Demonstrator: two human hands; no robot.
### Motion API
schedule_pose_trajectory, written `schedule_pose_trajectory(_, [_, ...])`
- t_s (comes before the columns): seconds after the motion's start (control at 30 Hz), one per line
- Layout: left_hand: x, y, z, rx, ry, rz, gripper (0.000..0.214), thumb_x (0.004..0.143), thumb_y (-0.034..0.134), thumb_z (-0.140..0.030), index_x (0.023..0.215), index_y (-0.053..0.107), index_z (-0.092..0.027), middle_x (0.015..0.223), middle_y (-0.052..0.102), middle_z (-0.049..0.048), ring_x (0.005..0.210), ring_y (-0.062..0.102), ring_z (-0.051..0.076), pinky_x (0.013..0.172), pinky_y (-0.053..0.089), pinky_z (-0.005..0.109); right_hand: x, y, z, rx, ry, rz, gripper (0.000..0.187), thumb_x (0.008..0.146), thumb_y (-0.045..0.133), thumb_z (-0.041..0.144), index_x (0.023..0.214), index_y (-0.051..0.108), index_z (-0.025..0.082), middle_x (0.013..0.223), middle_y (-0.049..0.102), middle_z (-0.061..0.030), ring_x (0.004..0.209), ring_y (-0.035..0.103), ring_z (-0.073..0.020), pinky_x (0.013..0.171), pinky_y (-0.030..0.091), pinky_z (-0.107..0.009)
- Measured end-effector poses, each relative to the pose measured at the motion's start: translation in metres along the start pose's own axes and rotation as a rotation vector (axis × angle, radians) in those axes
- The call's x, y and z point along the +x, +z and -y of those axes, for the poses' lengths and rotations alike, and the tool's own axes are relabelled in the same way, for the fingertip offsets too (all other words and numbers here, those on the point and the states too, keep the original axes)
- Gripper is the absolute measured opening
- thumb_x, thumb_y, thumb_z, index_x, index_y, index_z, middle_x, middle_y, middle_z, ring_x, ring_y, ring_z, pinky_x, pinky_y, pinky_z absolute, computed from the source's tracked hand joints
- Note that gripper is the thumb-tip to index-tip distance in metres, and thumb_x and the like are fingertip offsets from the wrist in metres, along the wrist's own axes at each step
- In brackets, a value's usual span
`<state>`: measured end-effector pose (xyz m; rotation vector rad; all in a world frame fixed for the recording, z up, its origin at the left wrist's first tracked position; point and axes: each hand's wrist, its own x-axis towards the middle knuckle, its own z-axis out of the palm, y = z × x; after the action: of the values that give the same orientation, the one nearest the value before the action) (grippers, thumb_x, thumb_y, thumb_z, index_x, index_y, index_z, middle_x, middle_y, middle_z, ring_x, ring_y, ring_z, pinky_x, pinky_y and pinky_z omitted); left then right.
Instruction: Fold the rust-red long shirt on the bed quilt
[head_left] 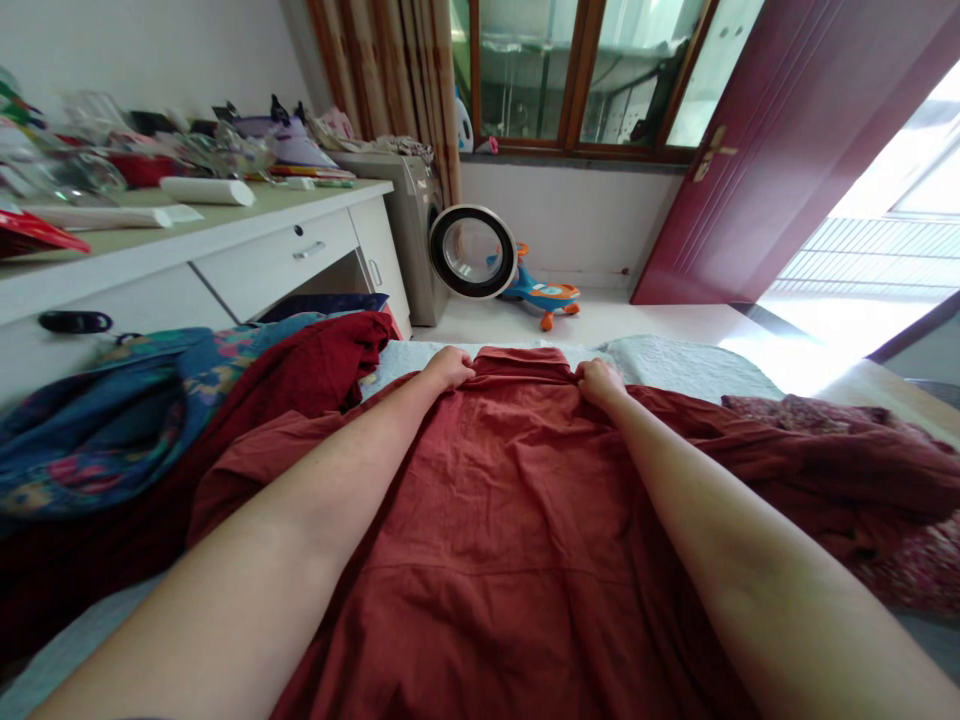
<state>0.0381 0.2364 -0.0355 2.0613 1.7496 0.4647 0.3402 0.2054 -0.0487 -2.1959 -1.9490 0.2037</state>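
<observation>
A rust-red collared shirt [502, 490] lies spread over a pale blue bed cover [675, 365], its collar [523, 358] at the far end and its sleeves out to both sides. At the collar's left end, my left hand [451, 368] pinches the cloth with closed fingers. My right hand [600, 380] grips the shirt the same way at the collar's right end. Both arms stretch forward over the garment. Creases run across its body, and the lower part passes out of view at the bottom.
Left lie a blue floral garment [180, 370] and a dark red cloth [322, 360]; right, a patterned cloth [810, 412]. A cluttered white cabinet [277, 255] stands left. Beyond are a washing machine with its round door [474, 252] open, a blue-orange ride-on toy [541, 290] and a red door [765, 150].
</observation>
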Motion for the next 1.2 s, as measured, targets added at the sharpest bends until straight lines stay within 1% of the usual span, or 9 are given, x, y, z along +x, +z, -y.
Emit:
schedule_pose_trajectory(0.13, [-0.007, 0.008, -0.005, -0.081, -0.003, -0.077, 0.021, 0.057, 0.060, -0.007, 0.073, 0.070, -0.015, 0.068, 0.066, 0.0009, 0.069, 0.058, 0.017, 0.065, 0.043, 0.024, 0.003, 0.001, 0.011, 0.085, 0.011, -0.019, 0.029, 0.074, 0.061, 0.016, 0.101, 0.072, 0.015, 0.113, 0.066, -0.0178, 0.109, 0.058, -0.0306, 0.092, 0.042, -0.038])
schedule_pose_trajectory(0.33, [-0.015, 0.023, -0.005, -0.246, -0.054, -0.156, 0.015, 0.065, 0.058, -0.014, 0.078, 0.063, -0.016, 0.074, 0.065, -0.0016, 0.072, 0.058, 0.015, 0.067, 0.045, 0.023, 0.017, -0.001, 0.031, 0.367, 0.022, -0.012, 0.040, 0.090, 0.040, 0.043, 0.089, 0.069, 0.016, 0.088, 0.070, -0.0107, 0.079, 0.062, -0.0207, 0.067, 0.045, -0.027])
schedule_pose_trajectory(0.4, [-0.016, 0.023, -0.003, -0.302, -0.086, -0.182, 0.009, 0.072, 0.057, -0.021, 0.077, 0.062, -0.016, 0.074, 0.064, -0.0013, 0.072, 0.058, 0.015, 0.066, 0.045, 0.024, 0.015, 0.000, 0.030, 0.446, 0.005, -0.009, 0.041, 0.087, 0.043, 0.050, 0.084, 0.067, 0.016, 0.082, 0.069, -0.0080, 0.074, 0.061, -0.0191, 0.063, 0.045, -0.026])
schedule_pose_trajectory(0.53, [-0.016, 0.020, -0.005, -0.401, -0.182, -0.255, 0.038, 0.085, 0.050, -0.051, 0.081, 0.062, -0.015, 0.076, 0.067, 0.0035, 0.075, 0.062, 0.019, 0.068, 0.048, 0.028, 0.006, 0.002, 0.024, 0.578, -0.072, 0.010, 0.028, 0.078, 0.054, 0.042, 0.089, 0.062, 0.018, 0.083, 0.067, -0.0013, 0.073, 0.059, -0.0150, 0.063, 0.045, -0.023])
schedule_pose_trajectory(0.63, [-0.018, 0.017, -0.011, -0.641, -0.211, -0.108, 0.048, 0.069, 0.069, -0.061, 0.080, 0.065, -0.014, 0.076, 0.071, 0.0067, 0.076, 0.066, 0.023, 0.070, 0.050, 0.032, -0.001, -0.001, 0.020, 0.802, -0.140, 0.060, 0.024, 0.071, 0.058, 0.035, 0.089, 0.057, 0.019, 0.080, 0.065, 0.0016, 0.073, 0.058, -0.0134, 0.066, 0.047, -0.023])
schedule_pose_trajectory(0.77, [-0.026, 0.014, -0.019, -0.908, -0.104, 0.064, 0.045, 0.055, 0.083, -0.046, 0.084, 0.069, -0.014, 0.082, 0.073, 0.0065, 0.079, 0.068, 0.022, 0.075, 0.052, 0.033, -0.012, -0.005, 0.014, 1.052, -0.201, 0.107, 0.026, 0.062, 0.064, 0.033, 0.078, 0.047, 0.022, 0.070, 0.058, 0.0054, 0.065, 0.053, -0.0120, 0.063, 0.045, -0.023])
schedule_pose_trajectory(0.87, [-0.037, 0.009, -0.021, -0.798, 0.110, -0.067, 0.033, 0.063, 0.078, -0.038, 0.083, 0.068, -0.014, 0.086, 0.072, 0.0039, 0.084, 0.065, 0.019, 0.079, 0.051, 0.030, -0.021, -0.005, 0.008, 1.035, -0.233, 0.062, 0.025, 0.061, 0.064, 0.032, 0.079, 0.049, 0.022, 0.067, 0.056, 0.0060, 0.061, 0.051, -0.0117, 0.060, 0.044, -0.023])
schedule_pose_trajectory(1.0, [-0.060, -0.002, -0.022, -0.328, 0.342, -0.116, 0.009, 0.072, 0.063, -0.017, 0.081, 0.065, -0.016, 0.084, 0.066, 0.0023, 0.082, 0.060, 0.018, 0.079, 0.049, 0.029, -0.032, -0.006, 0.001, 0.926, -0.301, 0.020, 0.023, 0.064, 0.058, 0.028, 0.085, 0.060, 0.020, 0.074, 0.062, 0.0024, 0.069, 0.055, -0.0149, 0.065, 0.046, -0.025])
schedule_pose_trajectory(1.2, [-0.092, -0.003, -0.015, 0.123, 0.609, -0.069, 0.031, 0.076, 0.048, -0.003, 0.098, 0.063, -0.020, 0.101, 0.062, 0.0070, 0.100, 0.057, 0.022, 0.091, 0.046, 0.033, -0.046, -0.020, 0.003, 0.467, -0.430, -0.101, 0.017, 0.071, 0.052, 0.017, 0.077, 0.067, 0.017, 0.079, 0.064, -0.0031, 0.078, 0.056, -0.0184, 0.078, 0.045, -0.029])
